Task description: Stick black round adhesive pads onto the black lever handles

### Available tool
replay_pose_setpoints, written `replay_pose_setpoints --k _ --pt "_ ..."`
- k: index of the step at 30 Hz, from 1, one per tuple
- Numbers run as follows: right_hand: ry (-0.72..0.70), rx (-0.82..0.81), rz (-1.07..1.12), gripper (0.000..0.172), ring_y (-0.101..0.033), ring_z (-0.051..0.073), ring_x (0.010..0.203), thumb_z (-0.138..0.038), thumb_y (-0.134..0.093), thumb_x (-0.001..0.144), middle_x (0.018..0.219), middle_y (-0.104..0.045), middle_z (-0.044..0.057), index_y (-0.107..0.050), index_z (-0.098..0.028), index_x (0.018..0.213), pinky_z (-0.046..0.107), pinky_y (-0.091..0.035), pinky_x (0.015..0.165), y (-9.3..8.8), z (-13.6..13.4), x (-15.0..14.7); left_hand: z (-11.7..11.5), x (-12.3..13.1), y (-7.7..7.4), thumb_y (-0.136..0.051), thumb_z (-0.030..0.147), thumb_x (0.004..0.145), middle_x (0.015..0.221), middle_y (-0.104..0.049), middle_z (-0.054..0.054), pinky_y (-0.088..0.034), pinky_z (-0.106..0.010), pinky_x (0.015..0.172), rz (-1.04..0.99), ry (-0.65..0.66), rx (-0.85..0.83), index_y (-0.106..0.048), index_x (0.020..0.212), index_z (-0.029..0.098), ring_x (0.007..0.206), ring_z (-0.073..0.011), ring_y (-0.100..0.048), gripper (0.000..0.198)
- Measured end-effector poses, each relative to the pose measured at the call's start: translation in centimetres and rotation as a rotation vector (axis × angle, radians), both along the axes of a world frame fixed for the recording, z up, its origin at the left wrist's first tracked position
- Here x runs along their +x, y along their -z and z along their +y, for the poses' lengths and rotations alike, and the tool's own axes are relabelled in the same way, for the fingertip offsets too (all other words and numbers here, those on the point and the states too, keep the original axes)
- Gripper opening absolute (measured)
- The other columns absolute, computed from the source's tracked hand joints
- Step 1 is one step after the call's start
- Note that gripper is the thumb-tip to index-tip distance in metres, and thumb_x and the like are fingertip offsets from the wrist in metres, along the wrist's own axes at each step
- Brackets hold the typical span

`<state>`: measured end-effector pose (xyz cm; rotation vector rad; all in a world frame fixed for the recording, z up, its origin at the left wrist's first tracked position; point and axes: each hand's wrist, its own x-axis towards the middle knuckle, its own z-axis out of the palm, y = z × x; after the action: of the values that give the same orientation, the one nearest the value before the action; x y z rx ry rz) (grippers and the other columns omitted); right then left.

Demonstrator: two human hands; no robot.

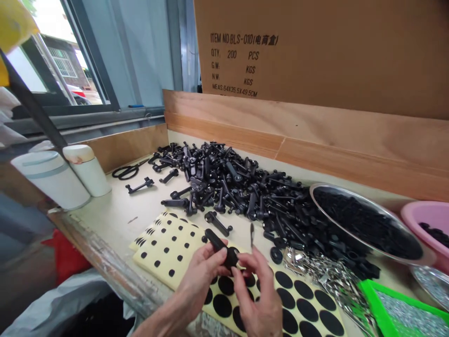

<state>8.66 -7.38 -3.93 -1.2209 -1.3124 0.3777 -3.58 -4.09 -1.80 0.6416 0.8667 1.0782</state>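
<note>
My left hand (201, 271) grips a black plastic arm (216, 241) with a rounded, wider end, held tilted above the sticker sheets. My right hand (259, 292) is closed, its thumb and fingertips at the wide end of that arm. From between its fingers a thin tool with a dark, narrow tip (251, 230) points up; the rest of it is hidden. Beneath both hands lies a pale yellow sheet with large black round stickers (304, 289). Left of it are yellow sheets with small black dots (167, 241). A similar black arm (218, 223) rests just beyond my left hand.
Behind my hands spreads a heap of black plastic arms (224, 175). Metal clips (326, 271), a green tray (372, 295), a steel bowl (368, 187) and a pink basin (421, 210) stand right. Scissors (128, 172) and two white bottles (52, 180) are left. A wooden board (315, 159) edges the back.
</note>
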Motion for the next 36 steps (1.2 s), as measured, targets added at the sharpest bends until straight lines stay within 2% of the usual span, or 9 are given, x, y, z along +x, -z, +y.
replay_pose_setpoints --k 2,3,4,6,8,11,20,29,36 --pt "0.039 -0.147 0.229 0.034 -0.060 0.019 0.083 -0.035 -0.063 0.084 0.096 -0.065 0.006 -0.056 -0.021 0.115 0.031 -0.048 0.072 -0.8 0.1 0.8 0.5 -0.7 0.0 -0.071 0.033 0.080 0.093 -0.068 -0.008 -0.050 -0.025 0.068 0.027 0.021 0.010 -0.066 0.103 0.015 0.079 -0.0162 -0.062 0.030" --pt "0.020 -0.232 0.323 0.027 -0.058 0.018 0.080 -0.038 -0.064 0.083 0.091 -0.063 0.004 -0.060 -0.021 0.103 0.029 -0.046 0.070 -1.2 0.2 1.3 0.7 -1.0 0.0 -0.070 0.033 0.080 0.092 -0.068 -0.008 -0.050 -0.025 0.066 0.049 0.031 0.006 -0.066 0.105 0.015 0.078 -0.0160 -0.062 0.031" --pt "-0.035 -0.318 0.388 0.022 -0.054 0.016 0.071 -0.041 -0.065 0.082 0.079 -0.060 0.002 -0.061 -0.020 0.088 0.028 -0.043 0.065 -1.6 0.4 1.8 0.8 -1.3 0.0 -0.070 0.033 0.080 0.090 -0.067 -0.008 -0.050 -0.025 0.063 0.073 0.043 -0.001 -0.065 0.107 0.015 0.076 -0.0158 -0.062 0.033" --pt "-0.126 -0.454 0.517 0.028 -0.043 0.013 0.062 -0.045 -0.065 0.081 0.065 -0.049 -0.002 -0.057 -0.020 0.070 0.026 -0.037 0.059 -2.0 0.6 2.5 0.9 -1.6 0.1 -0.068 0.034 0.082 0.087 -0.067 -0.008 -0.049 -0.024 0.059 0.103 0.083 0.009 -0.065 0.110 0.014 0.071 -0.0152 -0.062 0.035" --pt "-0.205 -0.556 0.610 0.031 -0.037 0.013 0.061 -0.045 -0.066 0.080 0.062 -0.044 -0.003 -0.056 -0.020 0.066 0.025 -0.034 0.058 -2.1 0.7 2.8 0.9 -1.6 0.3 -0.066 0.034 0.084 0.086 -0.068 -0.009 -0.048 -0.022 0.058 0.106 0.119 0.050 -0.065 0.107 0.012 0.069 -0.0145 -0.061 0.032" --pt "-0.265 -0.653 0.669 0.031 -0.036 0.013 0.062 -0.045 -0.068 0.078 0.063 -0.044 -0.003 -0.056 -0.019 0.067 0.025 -0.032 0.059 -2.0 0.7 2.4 0.8 -1.5 0.4 -0.064 0.033 0.085 0.088 -0.068 -0.010 -0.049 -0.022 0.059 0.106 0.126 0.084 -0.067 0.101 0.012 0.071 -0.0144 -0.062 0.027" --pt "-0.242 -0.771 0.660 0.031 -0.031 0.012 0.058 -0.048 -0.069 0.076 0.059 -0.041 -0.004 -0.061 -0.018 0.071 0.024 -0.027 0.054 -1.5 0.4 1.0 0.9 -1.2 0.2 -0.064 0.036 0.085 0.087 -0.068 -0.008 -0.049 -0.022 0.062 0.105 0.083 0.058 -0.066 0.097 0.013 0.069 -0.0128 -0.060 0.026" --pt "-0.202 -0.788 0.641 0.033 -0.029 0.010 0.053 -0.049 -0.069 0.076 0.056 -0.039 -0.005 -0.061 -0.017 0.070 0.022 -0.024 0.048 -0.9 0.6 0.7 0.7 -1.3 -0.1 -0.065 0.038 0.083 0.086 -0.068 -0.008 -0.050 -0.024 0.064 0.083 0.062 0.065 -0.066 0.103 0.014 0.073 -0.0149 -0.060 0.031" --pt "-0.168 -0.791 0.644 0.034 -0.029 0.009 0.050 -0.050 -0.071 0.074 0.052 -0.039 -0.006 -0.060 -0.018 0.068 0.022 -0.022 0.045 -0.9 0.6 0.5 0.7 -1.3 0.2 -0.065 0.039 0.083 0.088 -0.069 -0.009 -0.050 -0.026 0.066 0.079 0.057 0.066 -0.066 0.103 0.014 0.074 -0.0169 -0.063 0.032"
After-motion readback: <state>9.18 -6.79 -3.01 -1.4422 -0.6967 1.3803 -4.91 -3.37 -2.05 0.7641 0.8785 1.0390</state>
